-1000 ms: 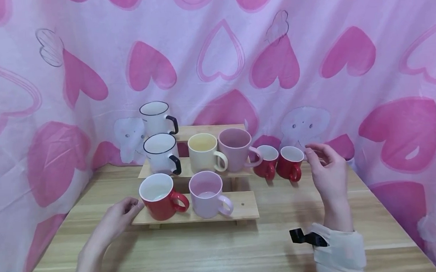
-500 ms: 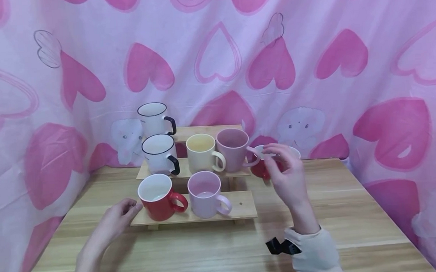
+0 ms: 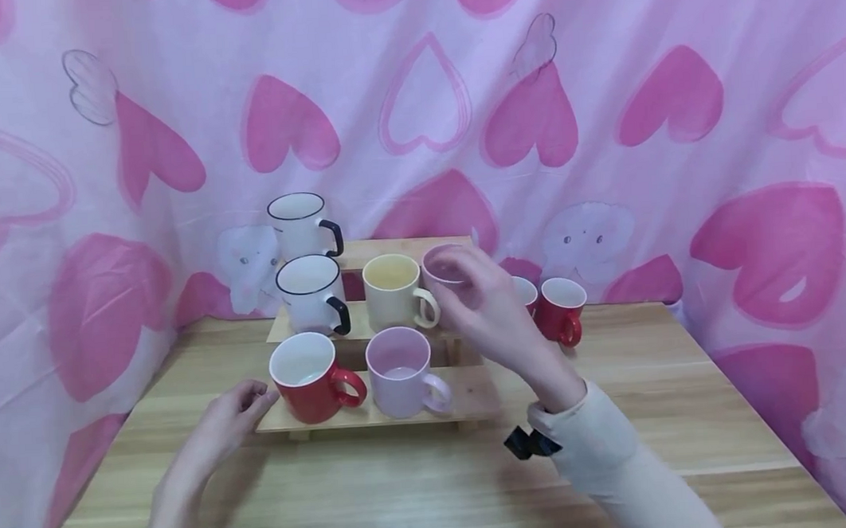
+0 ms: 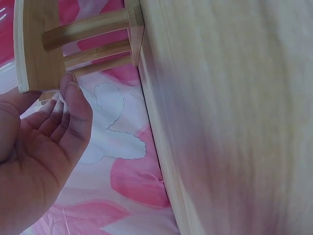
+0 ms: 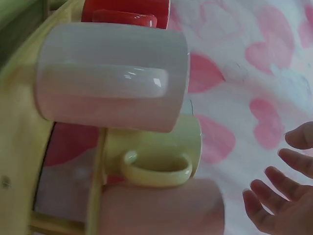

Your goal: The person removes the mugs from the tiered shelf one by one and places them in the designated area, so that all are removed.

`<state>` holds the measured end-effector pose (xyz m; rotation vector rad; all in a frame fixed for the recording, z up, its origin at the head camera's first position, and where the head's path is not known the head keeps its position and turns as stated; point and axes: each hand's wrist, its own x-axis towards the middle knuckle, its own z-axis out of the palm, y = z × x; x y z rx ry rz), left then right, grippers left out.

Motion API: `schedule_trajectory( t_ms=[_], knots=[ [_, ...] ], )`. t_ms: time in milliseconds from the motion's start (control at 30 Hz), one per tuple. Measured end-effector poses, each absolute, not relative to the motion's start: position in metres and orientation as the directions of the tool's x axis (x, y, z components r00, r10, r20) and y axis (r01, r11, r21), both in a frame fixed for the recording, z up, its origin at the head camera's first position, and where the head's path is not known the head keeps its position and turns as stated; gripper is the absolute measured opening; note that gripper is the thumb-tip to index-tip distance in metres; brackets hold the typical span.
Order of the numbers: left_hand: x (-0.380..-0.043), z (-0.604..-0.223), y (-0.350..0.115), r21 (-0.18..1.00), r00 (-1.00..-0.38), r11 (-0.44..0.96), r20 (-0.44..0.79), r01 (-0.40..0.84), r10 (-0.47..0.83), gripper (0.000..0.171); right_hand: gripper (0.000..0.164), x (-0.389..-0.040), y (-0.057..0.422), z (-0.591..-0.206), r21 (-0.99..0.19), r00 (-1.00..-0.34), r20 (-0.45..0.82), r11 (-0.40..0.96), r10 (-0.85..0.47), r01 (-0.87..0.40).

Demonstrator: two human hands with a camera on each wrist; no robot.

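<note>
My left hand [image 3: 226, 418] pinches the left end of the lowest board of a three-step wooden rack [image 3: 473, 389]; thumb and fingers lie on either side of the board [image 4: 41, 54] in the left wrist view. Over the mauve mug [image 5: 161, 210] on the middle step hangs my right hand [image 3: 486, 316], covering much of it in the head view. Its fingers are spread and relaxed, holding nothing, in the right wrist view. Beside that mug are a cream mug [image 3: 392, 293] and a white black-rimmed mug [image 3: 310, 298]. Below stand a red mug [image 3: 307, 386] and a lilac mug [image 3: 399, 377].
Another white mug [image 3: 299, 223] with a black handle stands at the left of the top step. Two small red mugs sit on the table right of the rack; the right one [image 3: 560, 313] shows fully, the left one [image 3: 525, 290] partly. A heart-patterned curtain [image 3: 348, 60] hangs behind.
My right hand has moved left from beside the small red mugs, past them, to over the mauve mug. My left hand has stayed at the board's end. The mugs keep their places.
</note>
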<state>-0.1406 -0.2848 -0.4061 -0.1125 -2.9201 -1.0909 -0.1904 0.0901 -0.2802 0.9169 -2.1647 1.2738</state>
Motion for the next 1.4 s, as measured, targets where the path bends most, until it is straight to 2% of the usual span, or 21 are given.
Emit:
schedule_trajectory(
  t_ms=[67,300,500,833,1133,1400],
  knots=[
    [-0.141,-0.406,-0.284,0.653,-0.997,0.753,0.055,0.081,0.059,0.032,0.025,-0.195,0.08,-0.268,-0.575,-0.674,0.648,0.354,-0.354,-0.738],
    [-0.141,-0.404,-0.284,0.639,-0.996,0.764,0.05,0.086,0.07,0.031,0.034,-0.223,0.042,-0.238,-0.623,-0.765,0.451,0.451,-0.46,-0.639],
    [-0.141,-0.404,-0.285,0.638,-0.997,0.766,0.038,0.076,0.067,0.032,0.032,-0.257,0.009,-0.226,-0.596,-0.787,0.395,0.52,-0.474,-0.612],
    [-0.142,-0.405,-0.284,0.654,-0.998,0.754,0.027,0.061,0.057,0.033,0.033,-0.298,-0.028,-0.216,-0.569,-0.845,0.211,0.641,-0.492,-0.515],
    [-0.143,-0.406,-0.28,0.651,-0.998,0.756,0.036,0.062,0.05,0.031,0.036,-0.313,-0.048,-0.219,-0.608,-0.871,0.08,0.669,-0.485,-0.428],
    [-0.143,-0.406,-0.28,0.664,-0.998,0.745,0.022,0.061,0.062,0.03,0.024,-0.314,-0.05,-0.23,-0.624,-0.885,0.0,0.691,-0.466,-0.365]
  ],
)
